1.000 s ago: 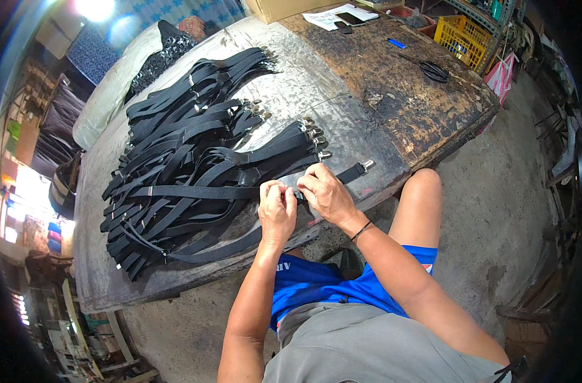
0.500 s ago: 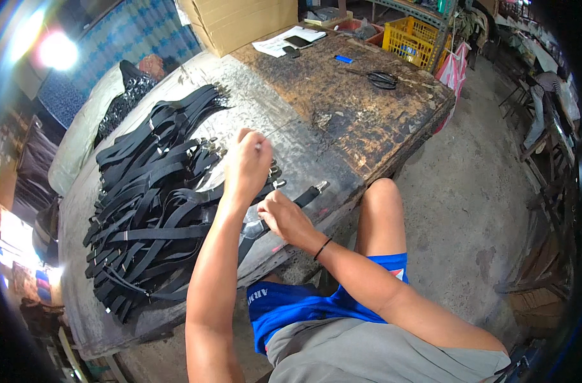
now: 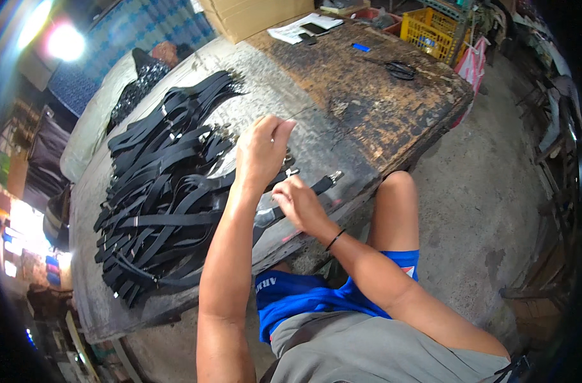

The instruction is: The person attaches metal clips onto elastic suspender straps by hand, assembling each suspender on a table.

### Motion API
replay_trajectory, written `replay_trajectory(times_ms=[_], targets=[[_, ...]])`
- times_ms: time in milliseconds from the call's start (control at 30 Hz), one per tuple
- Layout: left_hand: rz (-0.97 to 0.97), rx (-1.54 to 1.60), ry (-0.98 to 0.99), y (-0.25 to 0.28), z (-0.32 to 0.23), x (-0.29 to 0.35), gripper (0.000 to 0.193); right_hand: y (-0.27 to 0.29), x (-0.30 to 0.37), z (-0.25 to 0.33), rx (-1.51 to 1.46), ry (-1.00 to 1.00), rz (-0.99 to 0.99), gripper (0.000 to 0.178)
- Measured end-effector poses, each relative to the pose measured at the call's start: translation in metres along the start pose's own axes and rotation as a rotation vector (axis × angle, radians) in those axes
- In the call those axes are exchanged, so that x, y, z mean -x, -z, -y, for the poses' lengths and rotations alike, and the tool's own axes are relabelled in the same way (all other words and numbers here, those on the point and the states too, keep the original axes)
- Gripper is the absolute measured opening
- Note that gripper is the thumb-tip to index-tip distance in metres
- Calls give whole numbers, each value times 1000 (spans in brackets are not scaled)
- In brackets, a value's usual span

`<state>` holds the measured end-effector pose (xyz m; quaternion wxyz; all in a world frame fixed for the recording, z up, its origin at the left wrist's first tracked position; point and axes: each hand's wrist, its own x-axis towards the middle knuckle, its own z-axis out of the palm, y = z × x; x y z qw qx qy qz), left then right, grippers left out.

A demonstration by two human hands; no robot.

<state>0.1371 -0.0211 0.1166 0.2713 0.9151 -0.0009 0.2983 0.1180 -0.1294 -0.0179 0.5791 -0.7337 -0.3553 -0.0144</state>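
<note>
My left hand (image 3: 260,153) is raised over the table's middle, knuckles up, fingers curled under and thumb pressed to them. What it pinches, if anything, is hidden. My right hand (image 3: 300,203) is closer to me, near the table's front edge, its fingers bent together over a black suspender strap (image 3: 270,217); whatever it grips cannot be made out. That strap runs under the hand to a metal clip (image 3: 335,177) on the right. Left of my hands lies a large heap of black elastic suspenders (image 3: 166,191), their shiny clips bunched toward the middle.
The worn table (image 3: 361,108) carries a cardboard box (image 3: 256,16), papers (image 3: 291,30) with a phone (image 3: 314,29), a blue object (image 3: 361,47) and black-handled scissors (image 3: 400,70). Beyond it stands a yellow crate (image 3: 428,35). My knee (image 3: 398,185) is against the table's right edge.
The whole view has shifted, so the table appears farther right and higher. My left hand has turned slightly and its thumb now shows. My right hand stays by the strap.
</note>
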Motion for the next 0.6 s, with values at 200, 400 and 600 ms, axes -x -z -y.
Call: replay_trajectory(times_ms=[200,400,600], targets=[[177,-163,69,31,32,131,19,6,-5,1,-131,-98,-175,8],[200,-395,-93,32,46,167,24,8,-4,3,-96,-81,-198,7],[651,-223,307,54,41,130,16,24,-2,9,-31,92,-315,7]])
